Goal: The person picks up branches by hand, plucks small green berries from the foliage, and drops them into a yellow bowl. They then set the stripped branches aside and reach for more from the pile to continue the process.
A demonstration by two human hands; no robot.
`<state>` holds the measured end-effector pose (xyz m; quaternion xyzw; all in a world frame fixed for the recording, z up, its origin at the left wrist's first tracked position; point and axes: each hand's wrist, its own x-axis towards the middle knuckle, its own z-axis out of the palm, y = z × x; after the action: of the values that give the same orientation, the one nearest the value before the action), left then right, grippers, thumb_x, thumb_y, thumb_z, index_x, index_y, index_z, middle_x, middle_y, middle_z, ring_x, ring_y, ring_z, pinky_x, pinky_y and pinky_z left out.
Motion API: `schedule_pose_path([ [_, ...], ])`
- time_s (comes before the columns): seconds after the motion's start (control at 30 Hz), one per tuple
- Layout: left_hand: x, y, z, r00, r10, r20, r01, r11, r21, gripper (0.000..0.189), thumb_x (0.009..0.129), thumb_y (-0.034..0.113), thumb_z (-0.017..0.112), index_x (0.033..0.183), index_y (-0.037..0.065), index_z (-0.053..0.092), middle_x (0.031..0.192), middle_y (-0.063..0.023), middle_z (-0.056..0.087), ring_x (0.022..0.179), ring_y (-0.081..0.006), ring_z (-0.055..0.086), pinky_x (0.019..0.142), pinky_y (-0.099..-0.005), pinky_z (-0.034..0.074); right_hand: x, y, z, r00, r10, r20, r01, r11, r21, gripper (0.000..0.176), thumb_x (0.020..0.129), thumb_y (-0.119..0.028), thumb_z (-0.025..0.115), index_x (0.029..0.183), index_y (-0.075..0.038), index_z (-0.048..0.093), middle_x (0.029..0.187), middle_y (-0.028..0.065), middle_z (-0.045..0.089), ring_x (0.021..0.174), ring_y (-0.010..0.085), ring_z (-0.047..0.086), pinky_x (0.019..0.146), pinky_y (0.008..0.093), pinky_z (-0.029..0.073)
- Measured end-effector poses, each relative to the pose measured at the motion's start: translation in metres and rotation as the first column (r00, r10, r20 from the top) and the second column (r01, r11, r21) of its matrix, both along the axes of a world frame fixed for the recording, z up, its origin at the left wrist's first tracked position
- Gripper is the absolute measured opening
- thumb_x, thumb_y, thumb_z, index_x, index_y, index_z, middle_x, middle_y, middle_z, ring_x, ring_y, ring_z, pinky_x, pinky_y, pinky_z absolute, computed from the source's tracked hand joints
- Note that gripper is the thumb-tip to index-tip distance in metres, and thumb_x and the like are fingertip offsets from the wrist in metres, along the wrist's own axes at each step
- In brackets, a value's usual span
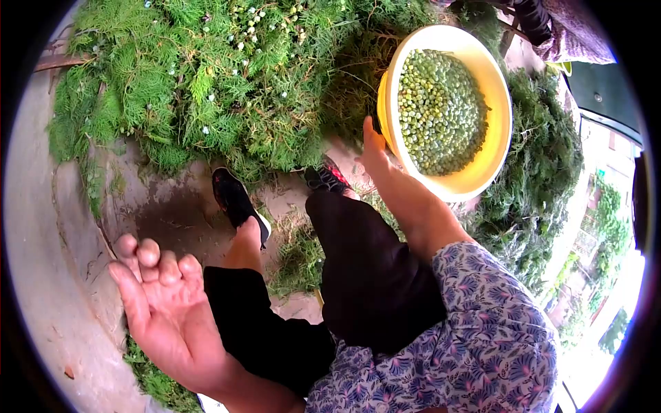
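Observation:
My right hand (382, 155) is at the left side of a yellow bucket (492, 86), with the thumb against its outside wall. The other fingers are hidden behind the bucket, so only part of the grip shows. Small round green seed cones (441, 110) fill much of the bucket, whose mouth faces me. My left hand (169, 310) is turned palm up over the floor at the lower left. Its fingers are slightly bent and apart, and nothing lies in the palm.
A big heap of cut evergreen branches (206, 89) with pale cones lies beyond my feet. More branches (533, 151) are piled right of the bucket. Loose sprigs (296, 261) lie between my legs. Patterned clothing of another person (575, 34) shows at the upper right.

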<state>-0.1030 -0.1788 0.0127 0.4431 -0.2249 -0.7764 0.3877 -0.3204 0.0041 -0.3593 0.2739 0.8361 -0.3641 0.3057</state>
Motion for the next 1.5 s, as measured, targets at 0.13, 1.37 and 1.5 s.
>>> schedule_pose_path([
  [0.13,0.005,-0.001,-0.002,0.998,-0.067,-0.021,0.067,0.998,0.005,0.025,0.092,0.026,0.042,0.105,0.004,0.044,0.083,-0.0024,0.048,0.064,-0.0106,0.044,0.067,-0.0278,0.040,-0.014,-0.050,-0.021,0.997,-0.078,0.008,0.078,0.997,0.002,0.091,0.068,-0.063,0.056,0.130,-0.002,0.028,0.122,0.0218,0.041,0.111,0.0378,0.040,0.089,0.0439,0.038],
  [1.37,0.024,-0.050,-0.015,0.959,0.180,-0.219,-0.164,0.983,0.087,0.019,0.086,0.021,0.053,0.095,0.004,0.056,0.084,-0.0022,0.059,0.067,-0.0109,0.052,0.069,-0.0290,0.045,-0.005,-0.145,0.188,0.666,0.596,-0.449,-0.627,0.773,0.097,0.046,0.059,-0.029,0.076,0.083,0.006,0.057,0.087,0.0162,0.059,0.076,0.0208,0.057,0.068,0.0312,0.046],
  [1.5,0.033,-0.056,-0.015,0.942,0.220,-0.255,-0.201,0.975,0.097,0.019,0.086,0.020,0.053,0.095,0.004,0.056,0.084,-0.0022,0.059,0.068,-0.0110,0.053,0.070,-0.0299,0.046,-0.020,-0.154,0.192,0.485,0.584,-0.651,-0.676,0.723,0.145,0.035,0.058,-0.022,0.077,0.071,0.004,0.058,0.065,0.0113,0.060,0.059,0.0175,0.057,0.056,0.0296,0.047],
])
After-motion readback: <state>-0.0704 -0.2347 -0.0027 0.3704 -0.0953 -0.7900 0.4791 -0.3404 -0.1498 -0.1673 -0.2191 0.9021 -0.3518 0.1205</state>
